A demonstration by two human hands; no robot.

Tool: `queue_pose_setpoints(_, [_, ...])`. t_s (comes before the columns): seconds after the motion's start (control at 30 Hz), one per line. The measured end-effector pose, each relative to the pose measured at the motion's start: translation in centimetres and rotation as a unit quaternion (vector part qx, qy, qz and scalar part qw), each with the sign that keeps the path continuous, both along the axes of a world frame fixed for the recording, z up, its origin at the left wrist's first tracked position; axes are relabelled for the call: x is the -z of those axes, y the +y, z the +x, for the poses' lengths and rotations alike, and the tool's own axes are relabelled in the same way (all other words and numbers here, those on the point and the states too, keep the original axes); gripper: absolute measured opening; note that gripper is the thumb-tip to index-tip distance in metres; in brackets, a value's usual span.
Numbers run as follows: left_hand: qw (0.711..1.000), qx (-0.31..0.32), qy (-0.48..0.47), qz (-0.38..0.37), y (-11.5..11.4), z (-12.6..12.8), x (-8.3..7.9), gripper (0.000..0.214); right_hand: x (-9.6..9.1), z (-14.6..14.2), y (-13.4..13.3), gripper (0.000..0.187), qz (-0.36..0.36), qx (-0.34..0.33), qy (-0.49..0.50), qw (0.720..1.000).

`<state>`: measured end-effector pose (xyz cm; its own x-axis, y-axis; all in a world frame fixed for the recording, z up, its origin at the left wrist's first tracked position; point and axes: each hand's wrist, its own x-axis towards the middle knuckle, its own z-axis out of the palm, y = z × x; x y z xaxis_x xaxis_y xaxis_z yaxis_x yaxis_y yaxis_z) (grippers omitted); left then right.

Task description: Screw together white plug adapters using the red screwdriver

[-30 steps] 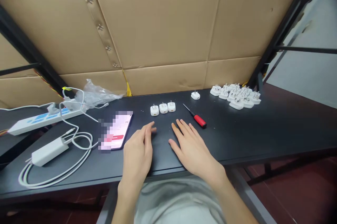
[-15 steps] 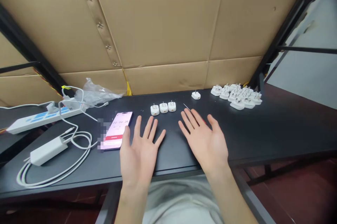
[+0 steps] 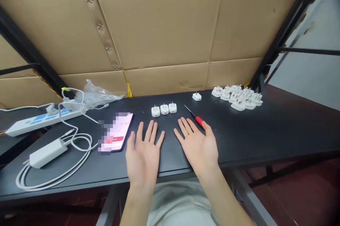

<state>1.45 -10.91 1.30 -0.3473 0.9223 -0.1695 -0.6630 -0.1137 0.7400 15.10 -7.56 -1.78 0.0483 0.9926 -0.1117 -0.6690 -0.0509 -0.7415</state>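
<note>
Palm up and fingers spread, my left hand (image 3: 145, 157) holds nothing above the table's front edge, to the right of a phone (image 3: 119, 132) with a lit timer screen. My right hand (image 3: 199, 144) is also palm up, with its fingers apart and nothing in it. Just beyond its fingertips lies a screwdriver (image 3: 198, 120) with a red handle and a thin dark shaft. Three white plugs (image 3: 164, 109) stand in a row past my hands, prongs up. Another white plug (image 3: 197, 96) sits alone farther back.
A cluster of several white plugs (image 3: 239, 97) stands at the back right. On the left are a power strip (image 3: 39, 121), a white power adapter (image 3: 47, 152) with a coiled cable, and a clear plastic bag (image 3: 97, 95). Cardboard (image 3: 159, 24) walls off the back of the black table (image 3: 265, 137).
Both hands have drawn slightly closer together and lower, palms still up. The screwdriver's red handle, mostly covered by my right hand before, now shows.
</note>
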Motion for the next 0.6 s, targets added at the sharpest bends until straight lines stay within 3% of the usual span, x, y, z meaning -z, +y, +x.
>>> queue_pose_setpoints(0.07, [0.992, -0.003, 0.126, 0.023, -0.1, 0.1, 0.3, 0.062, -0.1, 0.3, -0.6, 0.073, 0.059, 0.031, -0.095, 0.993])
queue_pose_setpoints(0.1, [0.973, 0.000, 0.229, 0.040, -0.2, 0.1, 0.4, 0.056, -0.2, 0.6, -0.9, 0.071, 0.105, 0.043, -0.172, 0.979])
queue_pose_setpoints(0.13, [0.936, 0.016, 0.348, 0.055, -0.4, -0.1, 0.5, 0.050, -0.4, 1.1, -1.1, 0.071, 0.143, 0.054, -0.261, 0.953])
queue_pose_setpoints(0.2, [0.823, 0.022, 0.562, 0.081, -0.4, -0.7, 0.7, 0.043, -0.8, 2.3, -1.3, 0.070, 0.194, 0.040, -0.439, 0.876])
queue_pose_setpoints(0.27, [0.726, 0.002, 0.682, 0.090, -0.2, -1.8, 0.9, 0.047, -1.2, 3.5, -1.0, 0.070, 0.214, -0.020, -0.554, 0.805])
queue_pose_setpoints(0.33, [0.662, 0.004, 0.746, 0.072, 0.3, -2.9, 1.3, 0.053, -1.3, 4.1, -0.6, 0.071, 0.220, -0.088, -0.630, 0.740])
queue_pose_setpoints(0.43, [0.591, 0.028, 0.805, 0.038, 1.0, -4.2, 2.2, 0.059, -0.9, 4.1, -0.2, 0.074, 0.206, -0.118, -0.708, 0.665])
queue_pose_setpoints(0.6, [0.548, 0.083, 0.832, 0.015, 1.2, -4.8, 3.2, 0.059, 0.1, 3.1, -0.3, 0.069, 0.218, -0.129, -0.769, 0.587])
